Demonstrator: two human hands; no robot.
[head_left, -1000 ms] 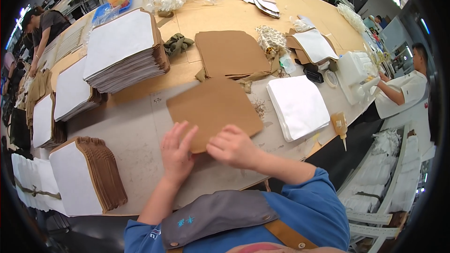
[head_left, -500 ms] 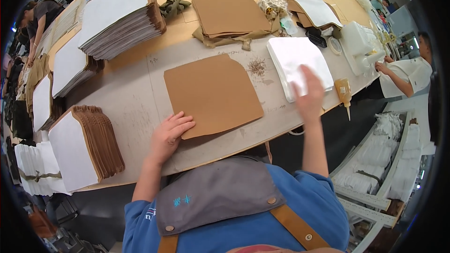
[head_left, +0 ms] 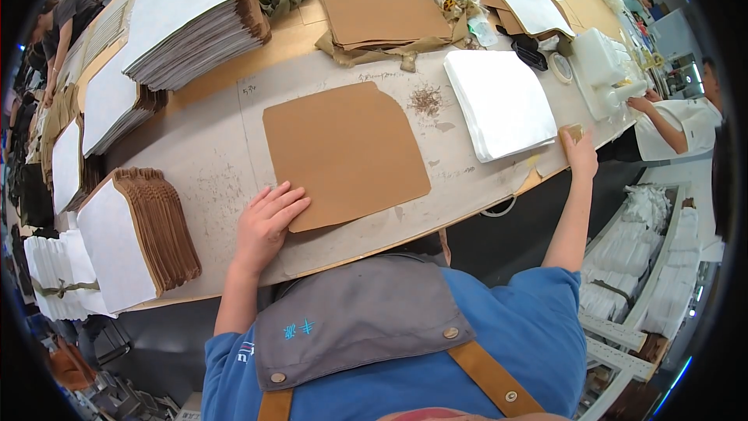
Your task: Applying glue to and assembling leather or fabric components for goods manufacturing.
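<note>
A brown sheet point(head_left: 351, 156) with one notched upper corner lies flat on the grey work surface in front of me. My left hand point(head_left: 269, 218) rests at its lower left corner, fingers stretched out over the edge and holding nothing. At the right edge of the table my right hand point(head_left: 581, 154) is closed around an amber squeeze bottle point(head_left: 573, 132). Most of that bottle, its nozzle included, is hidden by the hand. Just left of the right hand sits a stack of white sheets point(head_left: 500, 105).
Brown panels point(head_left: 382, 12) lie stacked at the back. Tall white-topped stacks point(head_left: 187, 12) and a brown-edged pile point(head_left: 152, 226) line the left. A white jug point(head_left: 596, 70) and a tape roll point(head_left: 560, 68) stand back right. Co-workers are at both sides; one has a white top point(head_left: 674, 129).
My right hand has moved right, from above the white sheets to the squeeze bottle, and has taken hold of it. The left hand stays on the brown sheet's corner.
</note>
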